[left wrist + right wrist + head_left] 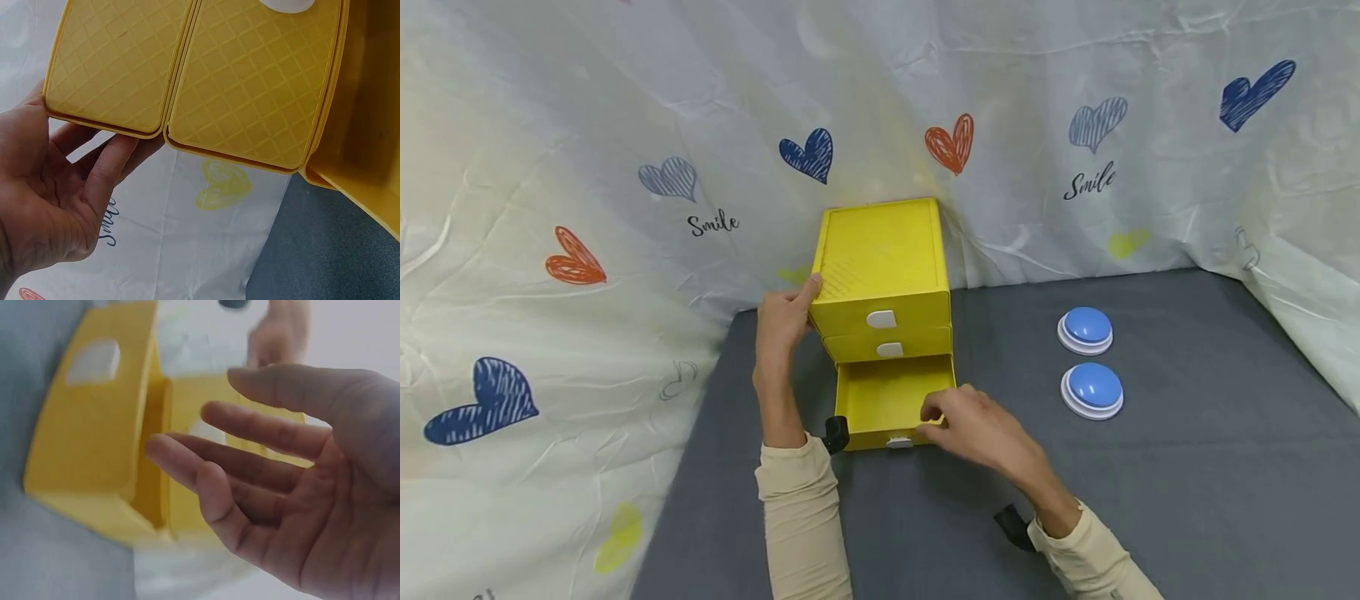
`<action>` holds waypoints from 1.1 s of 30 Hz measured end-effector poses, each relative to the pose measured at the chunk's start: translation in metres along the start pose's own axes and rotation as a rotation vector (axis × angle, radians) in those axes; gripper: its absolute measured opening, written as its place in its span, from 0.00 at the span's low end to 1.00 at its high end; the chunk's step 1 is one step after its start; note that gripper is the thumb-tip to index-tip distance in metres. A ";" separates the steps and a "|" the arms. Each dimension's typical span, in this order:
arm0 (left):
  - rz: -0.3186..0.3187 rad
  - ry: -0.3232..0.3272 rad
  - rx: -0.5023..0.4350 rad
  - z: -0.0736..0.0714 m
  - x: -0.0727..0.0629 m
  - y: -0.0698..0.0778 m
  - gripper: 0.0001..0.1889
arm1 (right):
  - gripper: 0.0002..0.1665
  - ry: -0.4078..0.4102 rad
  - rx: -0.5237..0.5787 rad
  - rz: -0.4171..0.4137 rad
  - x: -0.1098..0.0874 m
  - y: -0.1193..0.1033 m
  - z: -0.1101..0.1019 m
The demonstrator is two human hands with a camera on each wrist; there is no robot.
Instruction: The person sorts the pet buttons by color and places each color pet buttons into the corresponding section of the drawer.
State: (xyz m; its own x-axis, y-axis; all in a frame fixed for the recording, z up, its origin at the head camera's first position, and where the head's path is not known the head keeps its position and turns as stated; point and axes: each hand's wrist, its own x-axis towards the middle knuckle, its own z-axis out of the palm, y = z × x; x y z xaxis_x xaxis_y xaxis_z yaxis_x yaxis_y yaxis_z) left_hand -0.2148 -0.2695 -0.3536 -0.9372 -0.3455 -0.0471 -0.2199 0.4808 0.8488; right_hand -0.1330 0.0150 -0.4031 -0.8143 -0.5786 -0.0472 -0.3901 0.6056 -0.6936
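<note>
While the left hand [781, 325] holds the yellow cabinet [883, 250] at its front left corner, thumb on the top edge and fingers against the side wall, the right hand [979, 425] hangs at the right front of the pulled-out bottom drawer [887, 398]. Right fingers loosely bent, thumb apart, gripping nothing; can't tell if they touch the rim. Cabinet's on the grey table [1150, 492], near the patterned backdrop [880, 83]; upper two drawers [919, 312] look closed. For working that drawer, I'd brace the cabinet with the left so it doesn't slide, and centre the right on the white handle [898, 442]; off-centre force could make it bind.
</note>
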 end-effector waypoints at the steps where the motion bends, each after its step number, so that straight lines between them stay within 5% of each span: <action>1: -0.003 -0.001 0.003 0.000 0.000 0.000 0.34 | 0.06 0.035 0.005 0.022 -0.001 0.004 -0.006; 6: -0.033 -0.004 0.017 -0.006 -0.001 0.000 0.33 | 0.11 0.167 -0.040 0.140 -0.003 0.032 -0.033; 14: -0.031 -0.005 0.007 -0.012 -0.003 0.001 0.34 | 0.22 0.359 -0.281 0.342 -0.016 0.089 -0.065; 22: -0.015 -0.019 -0.015 -0.005 -0.002 0.004 0.34 | 0.40 0.216 -0.209 0.566 -0.031 0.133 -0.075; 33: -0.035 -0.015 -0.006 0.000 -0.001 0.005 0.30 | 0.39 0.257 -0.229 0.567 -0.036 0.144 -0.070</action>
State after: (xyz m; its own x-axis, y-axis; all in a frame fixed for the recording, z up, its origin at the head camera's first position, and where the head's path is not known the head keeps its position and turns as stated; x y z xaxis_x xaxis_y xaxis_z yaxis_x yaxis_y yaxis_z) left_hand -0.2144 -0.2672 -0.3494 -0.9330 -0.3499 -0.0844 -0.2508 0.4636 0.8498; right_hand -0.1903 0.1614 -0.4511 -0.9859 -0.0042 -0.1672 0.0708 0.8951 -0.4402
